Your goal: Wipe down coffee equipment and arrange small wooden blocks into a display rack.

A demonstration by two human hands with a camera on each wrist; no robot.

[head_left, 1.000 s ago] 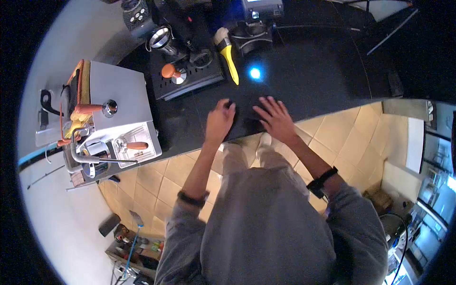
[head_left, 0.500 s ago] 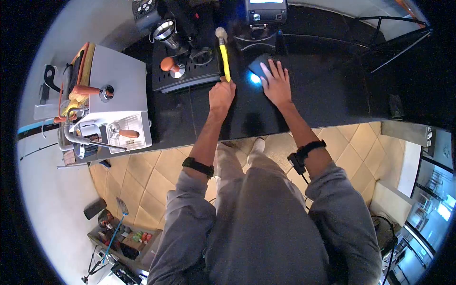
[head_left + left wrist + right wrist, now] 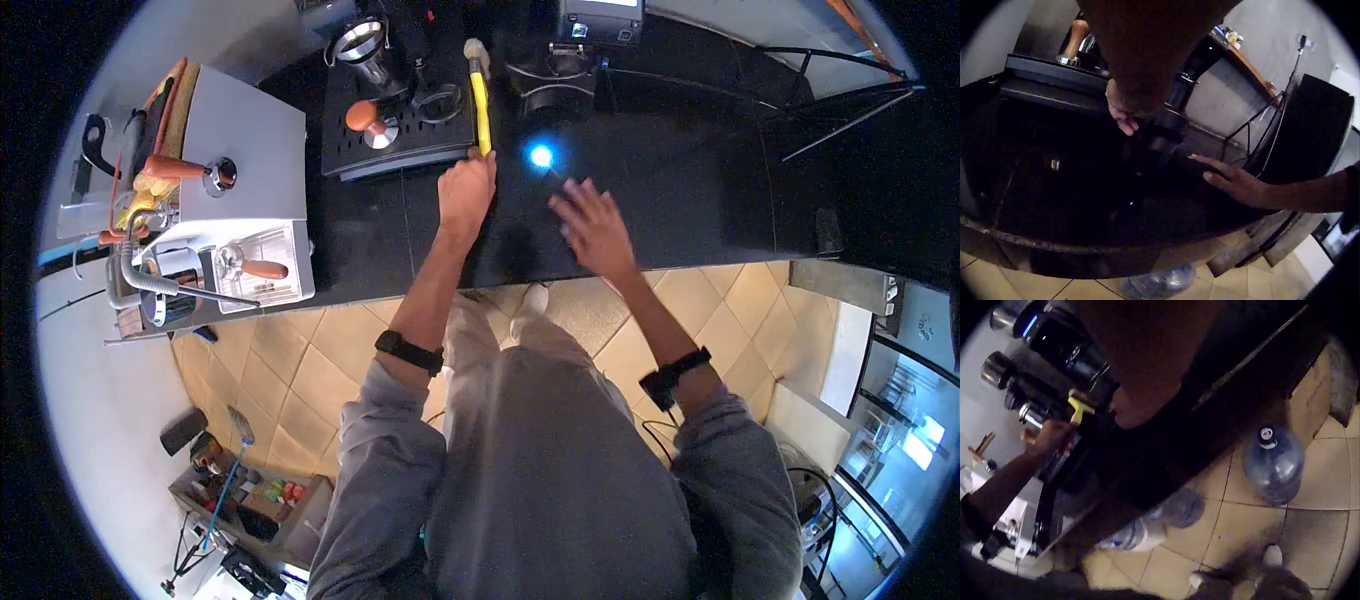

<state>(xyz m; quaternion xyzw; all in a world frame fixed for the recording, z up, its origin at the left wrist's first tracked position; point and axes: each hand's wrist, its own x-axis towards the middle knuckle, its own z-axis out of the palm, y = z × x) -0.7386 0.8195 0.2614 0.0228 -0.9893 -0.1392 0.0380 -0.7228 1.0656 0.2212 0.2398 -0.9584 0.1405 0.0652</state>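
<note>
In the head view my left hand [image 3: 466, 196] grips the lower end of a yellow-handled paintbrush [image 3: 482, 108], its pale bristles pointing away from me. The right wrist view also catches the yellow brush [image 3: 1079, 411] in the left fist. My right hand [image 3: 598, 232] lies low over the black counter [image 3: 690, 190], fingers straight and spread, blurred by motion. From the left wrist view, the right hand [image 3: 1238, 184] reaches in with its fingers extended. Whether a dark cloth lies under these fingers I cannot tell.
Left of the brush, a black tray [image 3: 400, 160] bears an orange-handled tamper [image 3: 370, 122] and a metal cup [image 3: 365, 55]. An espresso machine [image 3: 250, 140] stands at the left. A grinder base [image 3: 555, 85] sits at the back. Under the counter's edge stands a water bottle [image 3: 1275, 465].
My left hand took hold of the brush handle and keeps it. The right hand moved forward onto a dark flat piece, then came back toward me and slightly right.
</note>
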